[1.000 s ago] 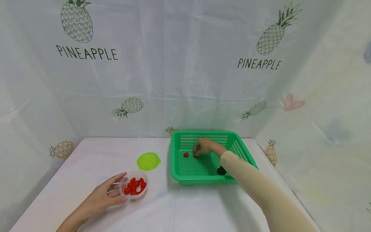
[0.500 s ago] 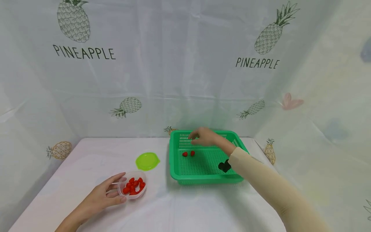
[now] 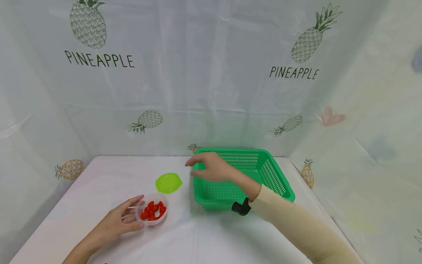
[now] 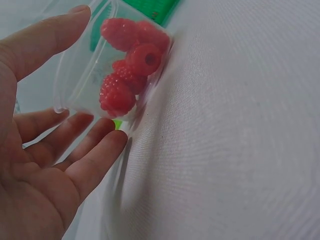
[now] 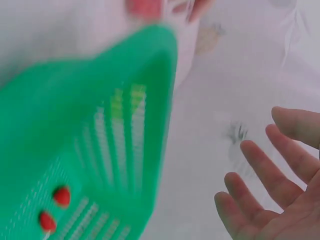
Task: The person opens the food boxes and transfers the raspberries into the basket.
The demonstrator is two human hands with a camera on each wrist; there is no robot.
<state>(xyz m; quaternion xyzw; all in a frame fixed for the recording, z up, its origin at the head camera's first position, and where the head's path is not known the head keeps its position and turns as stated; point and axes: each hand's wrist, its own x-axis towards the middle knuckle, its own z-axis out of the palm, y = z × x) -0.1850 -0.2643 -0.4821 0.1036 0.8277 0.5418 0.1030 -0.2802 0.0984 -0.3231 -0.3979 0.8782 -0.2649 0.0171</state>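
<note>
A clear round container [image 3: 166, 205] holding several red raspberries [image 3: 152, 212] rests on the table. My left hand [image 3: 112, 224] holds its left side; the left wrist view shows the thumb by the rim and fingertips against the wall of the container [image 4: 85, 82]. My right hand [image 3: 214, 168] is over the left edge of the green basket [image 3: 224, 202], fingers spread and empty. The right wrist view shows the spread hand [image 5: 280, 185] beside the basket [image 5: 162, 55], with two red berries [image 5: 61, 196] on its floor; the right hand hides them from the head view.
A lime-green lid [image 3: 169, 183] lies flat behind the container, left of the basket. A black device [image 3: 241, 207] is at the right wrist. White sheeting printed with pineapples hangs behind the table [image 3: 132, 168] and along both sides.
My right hand let go of a red berry inside the basket, rose, and moved left to the basket's edge. My left hand and the container have stayed in place.
</note>
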